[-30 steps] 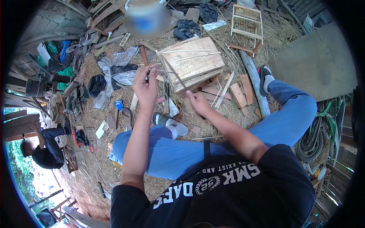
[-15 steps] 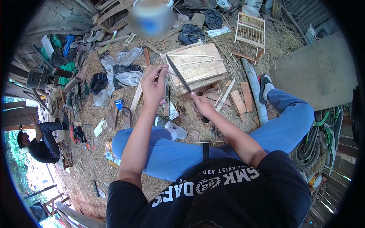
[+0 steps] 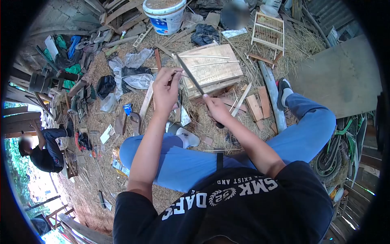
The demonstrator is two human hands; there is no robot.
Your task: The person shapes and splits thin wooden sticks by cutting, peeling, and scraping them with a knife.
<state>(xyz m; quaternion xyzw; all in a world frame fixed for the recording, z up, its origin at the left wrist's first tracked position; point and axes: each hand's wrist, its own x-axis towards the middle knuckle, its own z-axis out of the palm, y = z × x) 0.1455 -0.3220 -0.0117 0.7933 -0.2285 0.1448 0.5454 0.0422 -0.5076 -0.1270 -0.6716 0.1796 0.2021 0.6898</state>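
My right hand is closed round the handle of a long dark-bladed knife, its blade pointing up and to the left. My left hand pinches a thin wooden stick between thumb and fingers. The stick reaches toward the blade; whether they touch I cannot tell. Just beyond both hands stands a pale wooden block, with thin strips lying across its top. Wood offcuts lie to the right of my right hand.
A cage-like frame of thin bars stands behind at right. A white bucket is at the back. A handsaw and blue cup lie left. Another person sits far left; a motorbike is at right.
Both hands stay in nearly the same place, with the knife and stick still held. The knife has shifted only slightly. The other person's head has turned a little.
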